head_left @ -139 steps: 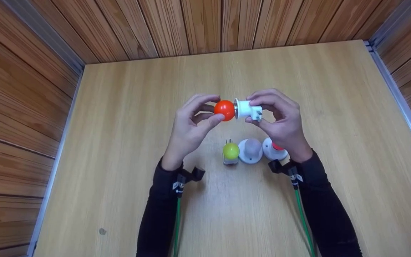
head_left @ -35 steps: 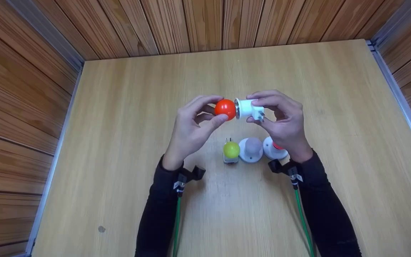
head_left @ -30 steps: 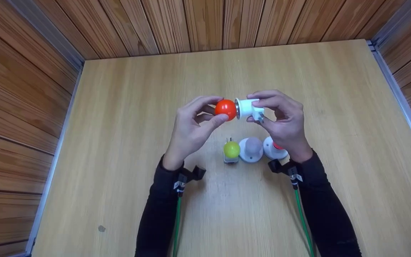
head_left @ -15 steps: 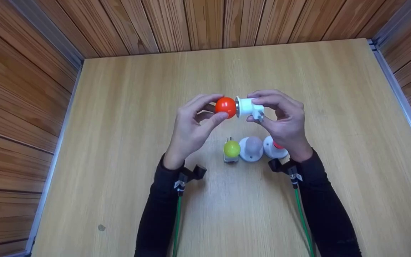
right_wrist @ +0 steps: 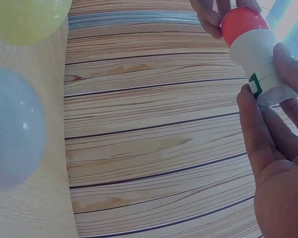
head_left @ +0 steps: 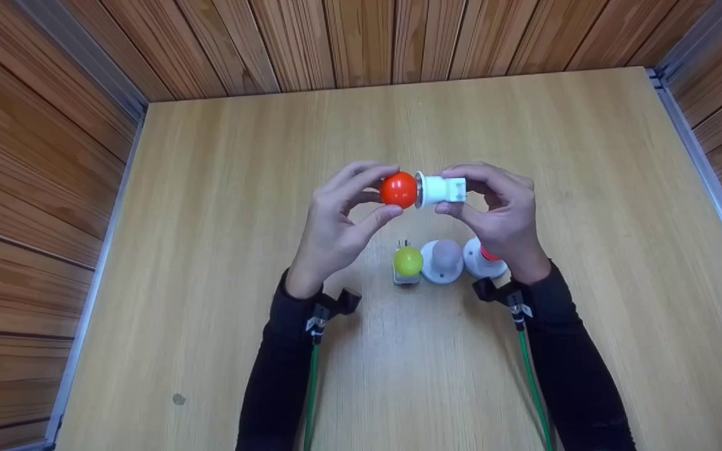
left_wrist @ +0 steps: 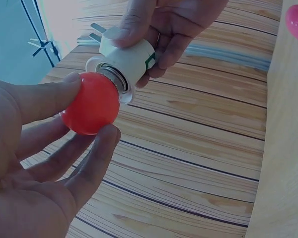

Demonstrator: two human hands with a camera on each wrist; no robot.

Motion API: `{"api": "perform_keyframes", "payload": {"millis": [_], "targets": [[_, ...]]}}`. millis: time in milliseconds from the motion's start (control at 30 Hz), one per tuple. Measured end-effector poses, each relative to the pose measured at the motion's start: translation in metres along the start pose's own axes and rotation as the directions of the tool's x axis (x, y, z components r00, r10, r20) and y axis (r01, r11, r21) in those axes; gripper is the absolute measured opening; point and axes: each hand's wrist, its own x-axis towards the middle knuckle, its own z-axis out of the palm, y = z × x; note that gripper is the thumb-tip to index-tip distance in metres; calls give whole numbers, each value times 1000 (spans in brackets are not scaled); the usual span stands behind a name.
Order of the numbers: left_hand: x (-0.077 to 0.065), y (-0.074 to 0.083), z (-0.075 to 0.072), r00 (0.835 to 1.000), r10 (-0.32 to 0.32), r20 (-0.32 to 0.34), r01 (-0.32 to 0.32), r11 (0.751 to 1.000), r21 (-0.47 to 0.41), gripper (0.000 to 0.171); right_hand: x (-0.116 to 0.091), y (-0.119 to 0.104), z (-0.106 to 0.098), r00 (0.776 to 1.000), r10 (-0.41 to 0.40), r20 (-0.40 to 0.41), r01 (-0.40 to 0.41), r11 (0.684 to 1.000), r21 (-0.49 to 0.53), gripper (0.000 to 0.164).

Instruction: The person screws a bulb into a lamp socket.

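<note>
My left hand (head_left: 339, 222) pinches a round red-orange light bulb (head_left: 398, 190) between thumb and fingertips, above the table. In the left wrist view, a strip of metal thread shows where the bulb (left_wrist: 92, 105) enters a white plug-in lamp socket (left_wrist: 131, 62). That socket (head_left: 439, 190) is gripped by my right hand (head_left: 499, 207), thumb on one side and fingers on the other. Its two flat prongs stick out past the right thumb in the left wrist view. A green switch (right_wrist: 256, 85) sits on the socket's side. Bulb and socket lie end to end, roughly level.
Nearer than the hands, a row stands on the wooden table (head_left: 210, 282): a yellow-green bulb (head_left: 407, 261) in a pronged plug socket, a whitish bulb (head_left: 446, 253) on a round white base, and a red bulb (head_left: 489, 254) on another, partly behind the right wrist. Wood-panelled walls surround the table.
The socket has turned about its length in my right hand; its prongs, earlier facing the head camera's lower right, now point elsewhere. My left fingertips have shifted around the bulb. The row stays put.
</note>
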Motion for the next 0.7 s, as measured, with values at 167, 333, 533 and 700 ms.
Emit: {"api": "perform_keyframes", "payload": {"millis": [167, 333, 533, 700], "targets": [[0, -1, 0, 999, 45, -1, -45, 999, 20, 44, 1, 1, -1, 1000, 8, 9, -8, 1000, -13, 38], [0, -3, 0, 994, 110, 5, -111, 991, 69, 43, 0, 1, -3, 1000, 18, 15, -18, 1000, -17, 37], [0, -5, 0, 989, 146, 25, -148, 985, 87, 42, -1, 2, -4, 999, 25, 30, -25, 999, -23, 35], [1, -5, 1, 991, 134, 19, -135, 988, 78, 44, -1, 2, -4, 1000, 14, 26, -14, 1000, -12, 33]]}}
